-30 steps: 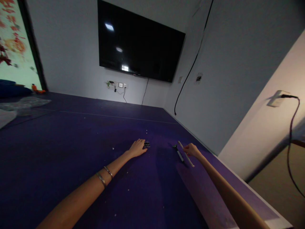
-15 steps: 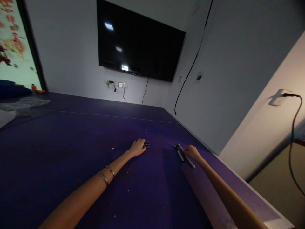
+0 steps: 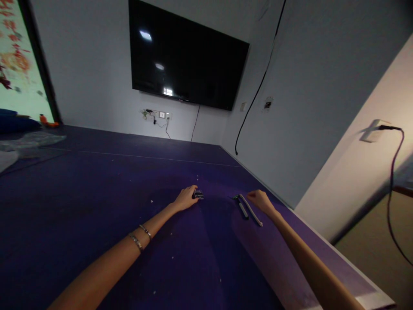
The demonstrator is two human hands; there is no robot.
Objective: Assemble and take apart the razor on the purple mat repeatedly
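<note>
My left hand (image 3: 186, 198) rests on the purple surface at mid-view, fingers closed around the near side of a small dark, block-like object (image 3: 198, 195). Its exact kind is too small to make out. To the right, my right hand (image 3: 261, 201) hovers close to a thin pale strip (image 3: 254, 212), slightly curved along its length. The fingers are drawn together, and whatever may be between them is hidden. Beside the strip lies a slim dark tool with a light grey section (image 3: 243, 209), its far end near the strip's upper end.
Small white scraps (image 3: 152, 201) dot the purple surface (image 3: 106, 206). Clear plastic wrapping (image 3: 35, 140) lies at the far left. A black cable (image 3: 258, 89) hangs down the wall at right. A television (image 3: 190, 54) and sockets (image 3: 161, 115) are on the back wall.
My right hand has moved up off the middle of the pale strip, which now lies curved rather than straight. My left hand stays at the dark object, which shows a little more.
</note>
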